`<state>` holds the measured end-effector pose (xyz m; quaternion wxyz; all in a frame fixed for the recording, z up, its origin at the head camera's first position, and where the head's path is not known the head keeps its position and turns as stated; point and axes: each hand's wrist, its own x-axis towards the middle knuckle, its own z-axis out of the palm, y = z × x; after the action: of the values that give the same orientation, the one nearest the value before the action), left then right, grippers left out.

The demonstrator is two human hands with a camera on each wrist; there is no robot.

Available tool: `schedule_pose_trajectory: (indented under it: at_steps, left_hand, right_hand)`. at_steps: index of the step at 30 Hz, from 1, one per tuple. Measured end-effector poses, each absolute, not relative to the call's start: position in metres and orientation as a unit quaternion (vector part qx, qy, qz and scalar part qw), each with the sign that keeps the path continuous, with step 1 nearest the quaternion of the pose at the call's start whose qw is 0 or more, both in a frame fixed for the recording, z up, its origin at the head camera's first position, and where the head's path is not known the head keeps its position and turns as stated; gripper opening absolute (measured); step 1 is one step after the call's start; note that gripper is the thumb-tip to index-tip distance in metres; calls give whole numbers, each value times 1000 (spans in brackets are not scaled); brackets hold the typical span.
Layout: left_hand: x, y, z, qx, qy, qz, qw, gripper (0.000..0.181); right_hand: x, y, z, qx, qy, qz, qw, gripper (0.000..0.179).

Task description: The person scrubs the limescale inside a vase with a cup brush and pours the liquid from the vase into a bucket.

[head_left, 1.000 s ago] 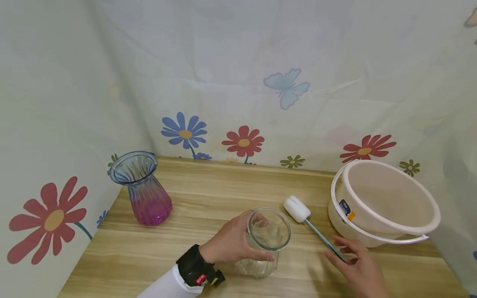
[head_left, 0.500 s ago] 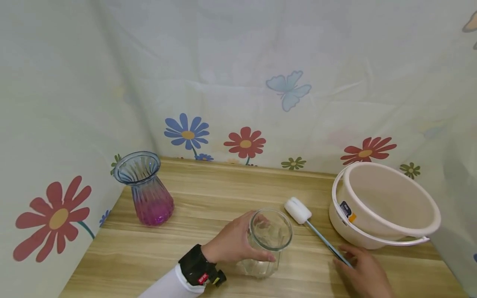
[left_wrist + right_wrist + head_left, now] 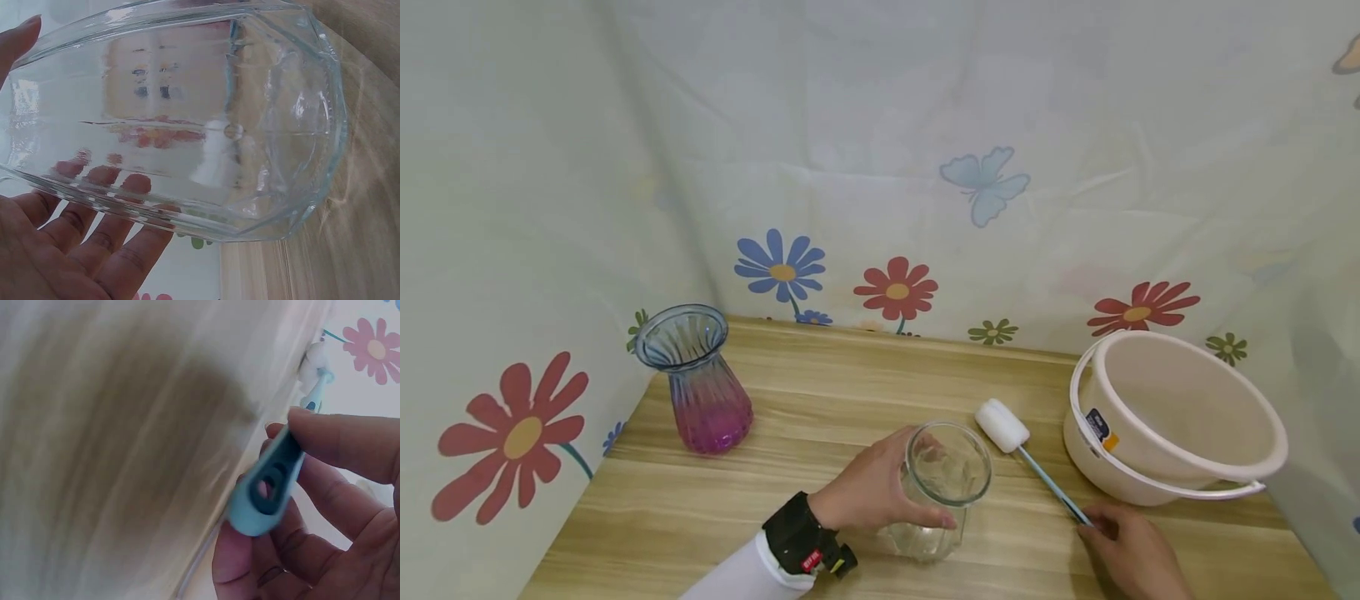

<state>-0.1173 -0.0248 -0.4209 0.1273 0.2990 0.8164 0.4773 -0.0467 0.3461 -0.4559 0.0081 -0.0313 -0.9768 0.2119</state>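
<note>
My left hand (image 3: 876, 487) wraps round a clear glass jar (image 3: 936, 533), which stands upright on the wooden table (image 3: 842, 383). In the left wrist view the thumb and fingers (image 3: 128, 256) lie on opposite sides of the faceted glass. To the right, my right hand (image 3: 1131, 550) pinches the blue handle (image 3: 269, 487) of a sponge bottle brush between thumb and fingers. The brush's white sponge head (image 3: 1002, 426) points away, close to the table just right of the jar. In the right wrist view, the handle's end with its hanging hole sticks out past the fingers.
A blue-to-pink glass vase (image 3: 709, 400) stands at the left of the table. On the right, beyond my right hand, is a pale pink bucket (image 3: 1120, 467) with its handle down. A flower-print curtain (image 3: 850, 167) borders the back and sides.
My right hand has slid back along the brush handle toward its end and now pinches it. The left hand keeps its grip on the jar. The view has shifted slightly.
</note>
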Motion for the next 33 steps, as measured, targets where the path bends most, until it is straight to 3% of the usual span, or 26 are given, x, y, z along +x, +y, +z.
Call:
schedule_pose_trajectory:
  at_steps: [5,14,26,29,33]
  left_hand:
    - [-118,-24,-422,302,816,477,125,73]
    - [-119,-24,-424,301,815,478,126,74]
    - [-119,-25,-423,301,817,475,128,74]
    - [-118,-25,-423,306,815,475,128,75]
    - [-119,-26,-422,311,814,473,128,76]
  right_hand:
    - [-44,347,-456,-33,-970,237,33,13]
    - [-41,337,-450,-81,-923,328,182,14]
    - [-49,301,-433,-185,-742,609,212,24]
    - [-52,295,-432,-167,-693,661,234,27]
    - [-58,289,-431,-77,-658,697,275,30]
